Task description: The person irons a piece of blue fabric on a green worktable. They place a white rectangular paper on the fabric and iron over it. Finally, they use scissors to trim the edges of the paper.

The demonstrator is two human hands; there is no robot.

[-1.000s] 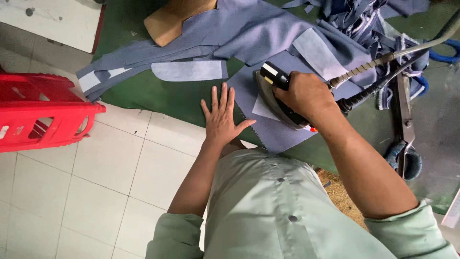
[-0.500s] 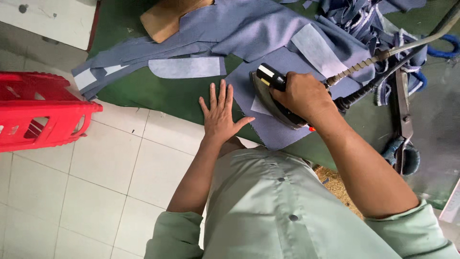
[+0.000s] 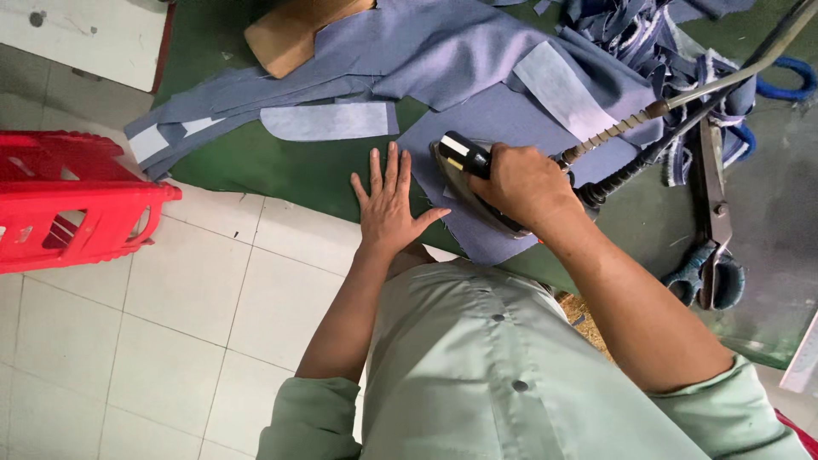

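Head camera: my right hand (image 3: 521, 183) is clenched on the iron (image 3: 477, 183), my left hand (image 3: 390, 204) lies flat and released beside it.

The iron sits on the blue cloth panel (image 3: 494, 119) at centre frame, over the green table (image 3: 281, 162). My left fingertips (image 3: 394, 158) touch the panel's edge, just beside the iron's nose — a slip leftward could burn them, I'd say. Its hose (image 3: 622, 128) trails to the upper right, near the scissors (image 3: 714, 230); a snag there might jerk the iron off line.

red crate (image 3: 77, 204) cropped (left edge), iron (image 3: 477, 183) half-covered
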